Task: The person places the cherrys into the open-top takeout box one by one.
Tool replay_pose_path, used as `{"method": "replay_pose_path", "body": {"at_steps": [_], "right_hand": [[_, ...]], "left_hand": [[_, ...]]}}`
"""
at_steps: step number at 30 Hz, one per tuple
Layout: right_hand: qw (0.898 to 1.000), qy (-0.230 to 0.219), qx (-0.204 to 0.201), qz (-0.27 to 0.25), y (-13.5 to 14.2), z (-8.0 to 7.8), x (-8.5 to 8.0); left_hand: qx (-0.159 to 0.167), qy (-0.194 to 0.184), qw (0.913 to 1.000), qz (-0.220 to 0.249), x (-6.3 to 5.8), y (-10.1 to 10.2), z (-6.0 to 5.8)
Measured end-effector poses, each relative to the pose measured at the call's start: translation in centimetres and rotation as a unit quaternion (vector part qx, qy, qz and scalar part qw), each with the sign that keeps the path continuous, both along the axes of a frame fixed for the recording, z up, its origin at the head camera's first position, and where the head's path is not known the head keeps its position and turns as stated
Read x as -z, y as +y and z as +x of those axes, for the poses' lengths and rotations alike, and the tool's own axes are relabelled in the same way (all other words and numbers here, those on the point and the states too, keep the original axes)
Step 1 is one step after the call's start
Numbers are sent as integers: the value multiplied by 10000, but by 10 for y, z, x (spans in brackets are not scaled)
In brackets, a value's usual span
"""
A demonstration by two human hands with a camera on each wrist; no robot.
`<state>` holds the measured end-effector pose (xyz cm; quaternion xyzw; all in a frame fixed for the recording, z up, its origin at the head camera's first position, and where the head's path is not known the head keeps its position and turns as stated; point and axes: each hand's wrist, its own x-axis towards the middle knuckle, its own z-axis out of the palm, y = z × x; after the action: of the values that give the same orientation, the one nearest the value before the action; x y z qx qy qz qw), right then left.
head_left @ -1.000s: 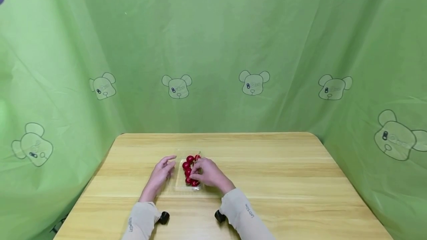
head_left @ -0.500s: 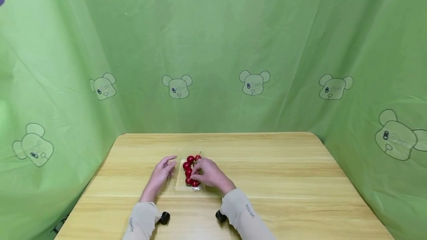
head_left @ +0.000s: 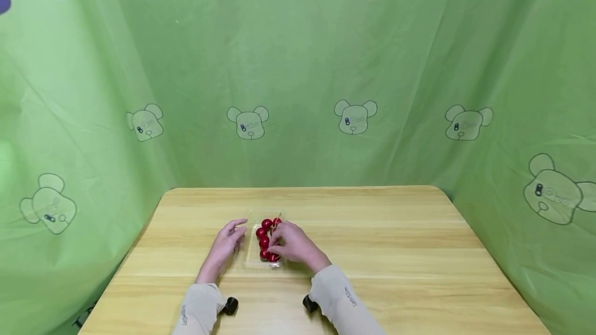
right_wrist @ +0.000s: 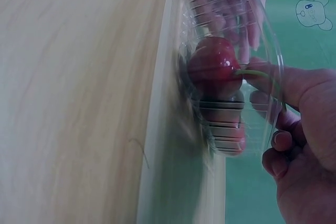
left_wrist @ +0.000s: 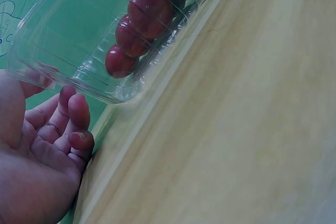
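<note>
A clear plastic container (head_left: 253, 260) holds several red cherries (head_left: 261, 232), some with green stems, standing in a row along its right part. My right hand (head_left: 295, 244) reaches in over them from the right. Its thumb and index finger pinch at a cherry's stem, the fingertips just above the cherry (left_wrist: 149, 11) in the left wrist view. A green stem (right_wrist: 260, 73) curves past these fingers in the right wrist view. My left hand (head_left: 225, 244) rests at the container's left side with relaxed fingers, its fingertips (left_wrist: 79, 106) at the rim. Part of the cherries is hidden behind the right hand.
The container stands on a light wooden table (head_left: 372, 252). Green curtains (head_left: 298, 66) with bear-head prints enclose the table at the back and sides. A small black device (head_left: 230, 306) sits at the left wrist and another black device (head_left: 310, 304) at the right.
Hands, container and cherries look nearly the same. The whole head view has shifted slightly, and the right hand's fingers have moved only a little.
</note>
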<state>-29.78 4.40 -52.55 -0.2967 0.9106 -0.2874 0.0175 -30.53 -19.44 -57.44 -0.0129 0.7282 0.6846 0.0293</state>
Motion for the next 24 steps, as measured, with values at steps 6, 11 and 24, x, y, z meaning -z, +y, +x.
{"method": "replay_pose_path", "body": {"at_steps": [6,11,24], "right_hand": [[9999,-40,61,-115,4,0,2],[9994,-213,170,-212,5,1,1],[9993,-149,122,-325,7,0,4]], "left_hand": [[-14,-20,10000,41,2,1,0],[-34,-1,10000,81,3,0,0],[20,-28,10000,22,0,0,1]]}}
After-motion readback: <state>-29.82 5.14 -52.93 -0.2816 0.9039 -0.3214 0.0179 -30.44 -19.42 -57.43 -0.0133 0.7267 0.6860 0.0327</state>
